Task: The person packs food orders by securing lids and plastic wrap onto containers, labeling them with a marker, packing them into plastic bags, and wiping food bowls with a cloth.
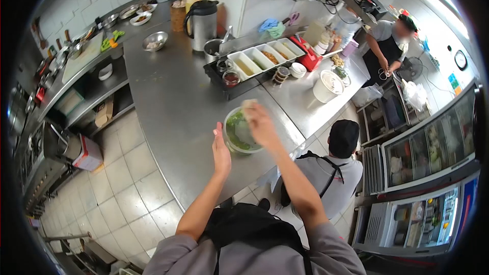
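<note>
I'm seeing the tub (243, 151) of greens (235, 126) sitting on the worktop (175, 104), the left hand (220, 151) standing beside it, fingers straight, grasping nothing. Over it, the right hand (261, 125) is looking blurred; I cannot tell whether it's gripping the pale lump (248, 104). An off-centre push could be tipping the tub, spilling greens.

Head-worn fisheye view, facing forward and down, near above steel counter (175, 89)
</note>
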`<control>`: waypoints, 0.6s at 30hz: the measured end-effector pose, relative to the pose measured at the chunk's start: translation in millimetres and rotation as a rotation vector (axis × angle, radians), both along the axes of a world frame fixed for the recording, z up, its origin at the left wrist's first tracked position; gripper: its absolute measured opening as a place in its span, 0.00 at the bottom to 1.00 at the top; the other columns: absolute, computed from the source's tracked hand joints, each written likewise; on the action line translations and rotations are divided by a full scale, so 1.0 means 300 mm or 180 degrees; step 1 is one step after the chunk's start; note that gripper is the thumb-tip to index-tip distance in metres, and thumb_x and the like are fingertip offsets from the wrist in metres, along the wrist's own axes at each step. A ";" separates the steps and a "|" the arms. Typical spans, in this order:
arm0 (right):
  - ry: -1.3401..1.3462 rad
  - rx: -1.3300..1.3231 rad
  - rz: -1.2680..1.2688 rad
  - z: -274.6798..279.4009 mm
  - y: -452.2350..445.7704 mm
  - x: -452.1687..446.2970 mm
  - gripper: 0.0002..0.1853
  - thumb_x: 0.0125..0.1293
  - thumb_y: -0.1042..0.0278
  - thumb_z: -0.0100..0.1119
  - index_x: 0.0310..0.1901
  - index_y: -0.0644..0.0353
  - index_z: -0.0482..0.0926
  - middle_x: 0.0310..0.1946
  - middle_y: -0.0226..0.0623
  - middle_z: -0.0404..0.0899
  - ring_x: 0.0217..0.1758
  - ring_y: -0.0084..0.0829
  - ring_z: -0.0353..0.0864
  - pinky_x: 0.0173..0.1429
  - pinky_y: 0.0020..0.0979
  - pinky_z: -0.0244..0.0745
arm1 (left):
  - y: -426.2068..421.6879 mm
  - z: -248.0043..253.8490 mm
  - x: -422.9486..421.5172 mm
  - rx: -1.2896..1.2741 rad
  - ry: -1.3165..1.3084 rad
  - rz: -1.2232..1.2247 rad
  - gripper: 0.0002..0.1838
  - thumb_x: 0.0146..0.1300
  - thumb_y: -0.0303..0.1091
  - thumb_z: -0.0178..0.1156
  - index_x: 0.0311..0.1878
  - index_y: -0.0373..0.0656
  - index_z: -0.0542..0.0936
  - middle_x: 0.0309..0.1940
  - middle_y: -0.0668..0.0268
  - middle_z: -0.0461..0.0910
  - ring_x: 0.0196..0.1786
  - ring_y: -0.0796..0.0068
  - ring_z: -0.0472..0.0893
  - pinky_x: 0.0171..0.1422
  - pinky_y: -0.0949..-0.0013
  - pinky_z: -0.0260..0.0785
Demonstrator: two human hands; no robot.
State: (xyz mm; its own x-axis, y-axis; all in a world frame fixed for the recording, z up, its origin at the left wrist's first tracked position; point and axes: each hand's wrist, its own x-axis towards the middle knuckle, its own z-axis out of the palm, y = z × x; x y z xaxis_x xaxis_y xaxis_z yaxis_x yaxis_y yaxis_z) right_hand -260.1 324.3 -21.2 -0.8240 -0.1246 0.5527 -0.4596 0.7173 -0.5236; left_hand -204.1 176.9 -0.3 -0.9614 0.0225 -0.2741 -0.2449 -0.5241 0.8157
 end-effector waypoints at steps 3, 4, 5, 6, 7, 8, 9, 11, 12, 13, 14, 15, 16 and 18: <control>-0.0231 0.0133 0.0542 0.031 -0.135 0.072 0.18 0.50 0.82 0.50 0.46 0.60 0.76 0.51 0.47 0.72 0.56 0.46 0.70 0.59 0.38 0.66 | 0.007 -0.006 -0.041 -0.0150 0.0131 0.0105 0.35 0.70 0.56 0.31 0.63 0.31 0.61 0.66 0.50 0.57 0.70 0.62 0.54 0.71 0.68 0.44; -0.0348 0.0104 0.0696 0.051 -0.125 0.117 0.19 0.50 0.82 0.50 0.46 0.60 0.76 0.51 0.46 0.72 0.56 0.45 0.70 0.58 0.37 0.66 | 0.011 -0.023 -0.049 -0.0225 0.0341 0.0207 0.34 0.70 0.54 0.31 0.64 0.30 0.59 0.66 0.51 0.56 0.69 0.61 0.55 0.71 0.67 0.45; -0.0470 0.0074 0.0855 0.071 -0.097 0.159 0.19 0.50 0.82 0.50 0.46 0.60 0.76 0.52 0.45 0.72 0.56 0.45 0.70 0.58 0.36 0.66 | 0.016 -0.034 -0.052 -0.0658 0.0535 0.0257 0.34 0.70 0.53 0.31 0.64 0.31 0.59 0.66 0.51 0.57 0.69 0.60 0.54 0.71 0.66 0.45; -0.0594 0.0043 0.1028 0.077 -0.062 0.195 0.19 0.50 0.83 0.50 0.46 0.60 0.76 0.52 0.44 0.73 0.55 0.44 0.70 0.58 0.35 0.67 | 0.017 -0.045 -0.055 -0.1090 0.0731 0.0321 0.33 0.70 0.52 0.32 0.64 0.32 0.59 0.66 0.51 0.57 0.69 0.58 0.54 0.71 0.64 0.44; -0.0606 -0.0253 0.0674 0.063 -0.005 0.229 0.18 0.53 0.82 0.49 0.47 0.61 0.75 0.51 0.43 0.73 0.55 0.42 0.71 0.57 0.34 0.67 | 0.015 -0.055 -0.059 -0.1523 0.0929 0.0400 0.32 0.70 0.51 0.33 0.64 0.32 0.59 0.66 0.51 0.57 0.70 0.57 0.53 0.71 0.63 0.44; -0.0620 -0.0540 0.0325 0.044 0.052 0.255 0.18 0.55 0.81 0.48 0.49 0.61 0.74 0.51 0.42 0.74 0.55 0.40 0.71 0.56 0.33 0.67 | 0.016 -0.064 -0.063 -0.1948 0.1123 0.0488 0.31 0.70 0.50 0.34 0.64 0.33 0.59 0.66 0.51 0.57 0.70 0.56 0.53 0.71 0.61 0.43; -0.0891 -0.1297 -0.0103 0.025 0.085 0.268 0.18 0.58 0.80 0.46 0.51 0.62 0.72 0.52 0.42 0.73 0.55 0.38 0.71 0.57 0.32 0.66 | 0.020 -0.073 -0.063 -0.2365 0.1308 0.0580 0.30 0.70 0.50 0.35 0.65 0.34 0.59 0.65 0.50 0.57 0.70 0.54 0.52 0.71 0.59 0.42; -0.1375 -0.2811 -0.1018 -0.023 0.143 0.284 0.18 0.62 0.77 0.43 0.56 0.63 0.68 0.55 0.42 0.71 0.57 0.36 0.69 0.59 0.31 0.63 | 0.045 -0.082 -0.069 -0.3174 0.1702 0.0735 0.29 0.69 0.48 0.36 0.65 0.35 0.59 0.65 0.50 0.58 0.70 0.51 0.51 0.72 0.56 0.41; -0.1451 -0.2902 -0.0857 -0.083 0.141 0.283 0.19 0.64 0.76 0.42 0.58 0.63 0.66 0.56 0.42 0.70 0.58 0.36 0.68 0.60 0.32 0.62 | 0.055 -0.083 -0.072 -0.3552 0.1929 0.0624 0.29 0.69 0.47 0.38 0.65 0.36 0.59 0.65 0.50 0.58 0.70 0.50 0.51 0.71 0.54 0.41; -0.1508 -0.3008 -0.0702 -0.159 0.113 0.266 0.20 0.66 0.75 0.40 0.59 0.63 0.63 0.57 0.42 0.69 0.60 0.36 0.67 0.61 0.32 0.61 | 0.060 -0.080 -0.079 -0.3929 0.2184 0.0501 0.28 0.68 0.46 0.39 0.65 0.36 0.60 0.65 0.50 0.58 0.69 0.49 0.51 0.71 0.52 0.41; -0.1559 -0.3118 -0.0544 -0.206 0.084 0.254 0.21 0.67 0.74 0.39 0.61 0.63 0.61 0.58 0.42 0.68 0.61 0.36 0.66 0.62 0.33 0.61 | 0.068 -0.079 -0.085 -0.4304 0.2451 0.0378 0.28 0.68 0.46 0.40 0.64 0.36 0.60 0.65 0.50 0.58 0.69 0.47 0.51 0.70 0.50 0.41; -0.1272 -0.2731 -0.0758 -0.221 0.056 0.243 0.21 0.67 0.73 0.40 0.62 0.63 0.60 0.58 0.44 0.67 0.62 0.38 0.65 0.63 0.33 0.59 | 0.078 -0.087 -0.095 -0.4400 0.2406 0.0436 0.28 0.67 0.46 0.40 0.64 0.36 0.61 0.65 0.50 0.58 0.68 0.47 0.51 0.69 0.49 0.42; -0.0983 -0.2332 -0.0952 -0.232 0.028 0.224 0.22 0.66 0.73 0.40 0.62 0.63 0.60 0.59 0.45 0.66 0.63 0.40 0.64 0.63 0.34 0.58 | 0.088 -0.102 -0.106 -0.4498 0.2366 0.0522 0.28 0.67 0.46 0.41 0.64 0.37 0.61 0.65 0.50 0.57 0.68 0.46 0.52 0.69 0.49 0.43; -0.0487 -0.1510 -0.1320 -0.243 -0.004 0.206 0.23 0.65 0.72 0.42 0.63 0.64 0.59 0.60 0.48 0.64 0.64 0.45 0.61 0.65 0.35 0.56 | 0.103 -0.105 -0.120 -0.4682 0.2228 0.0571 0.29 0.66 0.46 0.41 0.64 0.37 0.61 0.65 0.50 0.57 0.68 0.45 0.52 0.69 0.48 0.43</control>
